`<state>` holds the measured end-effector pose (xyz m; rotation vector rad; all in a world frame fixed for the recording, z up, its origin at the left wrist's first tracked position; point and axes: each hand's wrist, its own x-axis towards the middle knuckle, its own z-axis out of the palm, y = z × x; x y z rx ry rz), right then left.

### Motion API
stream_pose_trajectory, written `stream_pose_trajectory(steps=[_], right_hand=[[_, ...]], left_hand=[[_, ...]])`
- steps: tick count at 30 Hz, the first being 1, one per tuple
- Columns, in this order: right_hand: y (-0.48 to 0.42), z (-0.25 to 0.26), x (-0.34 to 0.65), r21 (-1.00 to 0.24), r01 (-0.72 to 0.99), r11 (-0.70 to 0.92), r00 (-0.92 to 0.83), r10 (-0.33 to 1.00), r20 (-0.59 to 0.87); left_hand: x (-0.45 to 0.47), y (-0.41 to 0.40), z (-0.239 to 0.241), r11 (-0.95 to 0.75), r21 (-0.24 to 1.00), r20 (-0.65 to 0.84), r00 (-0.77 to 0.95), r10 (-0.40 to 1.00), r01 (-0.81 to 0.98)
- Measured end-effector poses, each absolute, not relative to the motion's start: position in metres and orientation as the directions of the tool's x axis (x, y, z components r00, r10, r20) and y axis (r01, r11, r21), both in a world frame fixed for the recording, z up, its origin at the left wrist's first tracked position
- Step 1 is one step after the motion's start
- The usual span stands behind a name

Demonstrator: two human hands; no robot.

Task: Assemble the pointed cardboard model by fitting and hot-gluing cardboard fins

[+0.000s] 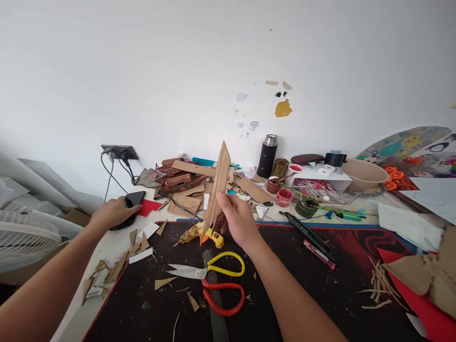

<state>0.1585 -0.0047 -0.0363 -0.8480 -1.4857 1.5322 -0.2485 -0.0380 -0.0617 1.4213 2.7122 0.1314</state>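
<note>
My right hand (238, 218) pinches a long, pointed strip of brown cardboard (220, 178) and holds it upright over the mat. At the far left, my left hand (116, 211) is curled over a black phone (137, 195) lying on the table; its fingertips are partly hidden. Behind and below the strip lies a yellow hot glue gun (192, 233). Scissors (198, 272) with one yellow and one red handle rest on the dark mat, blades to the left, across a grey metal ruler (216, 313).
Cardboard scraps (117, 266) litter the mat's left edge. A brown model boat (178, 183), a black thermos (269, 156) and paint jars (284, 197) stand along the wall. A black utility knife (309, 236) lies at right. A white fan (28, 240) stands at far left.
</note>
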Motion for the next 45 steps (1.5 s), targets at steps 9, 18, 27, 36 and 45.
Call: stream_pose_trajectory(steps=[9, 18, 27, 36, 45], right_hand=[[-0.007, -0.042, 0.155, -0.996, -0.077, 0.036, -0.45, 0.891, 0.067], [-0.009, -0.044, 0.154, -0.997, -0.02, 0.07, -0.468, 0.881, 0.071], [-0.008, -0.045, 0.155, -0.995, 0.031, 0.098, -0.47, 0.88, 0.072], [-0.007, -0.052, 0.152, -0.994, 0.021, 0.106, -0.473, 0.877, 0.083], [-0.002, -0.055, 0.15, -0.997, -0.071, -0.017, -0.483, 0.875, 0.02]], left_hand=[[-0.232, -0.034, -0.063, 0.603, 0.085, -0.007, -0.605, 0.796, 0.793], [-0.224, -0.032, -0.071, 0.624, 0.139, 0.007, -0.631, 0.776, 0.769], [-0.224, -0.047, -0.051, 0.543, 0.354, 0.082, -0.604, 0.793, 0.761], [-0.171, -0.055, -0.013, 0.371, 0.618, 0.175, -0.582, 0.795, 0.693], [-0.085, -0.028, 0.011, -0.083, 0.844, 0.074, 0.039, 0.997, 0.531]])
